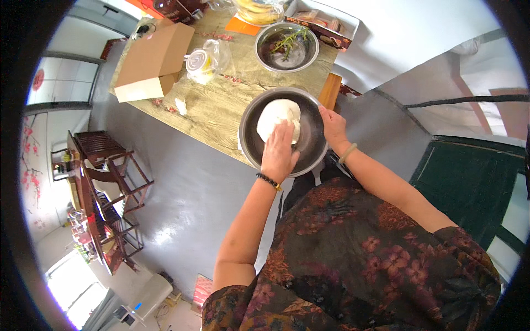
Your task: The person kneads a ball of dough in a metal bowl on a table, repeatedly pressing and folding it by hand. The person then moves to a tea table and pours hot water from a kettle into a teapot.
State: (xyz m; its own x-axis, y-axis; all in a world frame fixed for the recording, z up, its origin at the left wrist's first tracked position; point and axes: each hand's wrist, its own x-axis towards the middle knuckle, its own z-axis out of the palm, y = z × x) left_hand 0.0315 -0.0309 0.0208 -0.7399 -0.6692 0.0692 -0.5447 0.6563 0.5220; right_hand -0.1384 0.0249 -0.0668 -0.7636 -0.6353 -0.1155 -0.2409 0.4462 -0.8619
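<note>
A smooth white lump of dough [276,118] lies in a metal bowl [308,155] at the near corner of the table. My left hand [280,154] rests on the dough's near side, its fingers extended and the thumb apart. It presses from above without gripping. My right hand [334,127] grips the bowl's right rim, with the thumb on top and the other fingers mostly hidden. The dough's underside cannot be seen.
Beyond is a second metal bowl [259,56] with green stems in it. The wood-patterned table [207,103] also bears a cardboard box [155,58], a lidded cup [198,61], bagged bananas [258,12] and an open carton [352,29]. A white scrap [181,106] lies near the table's left edge.
</note>
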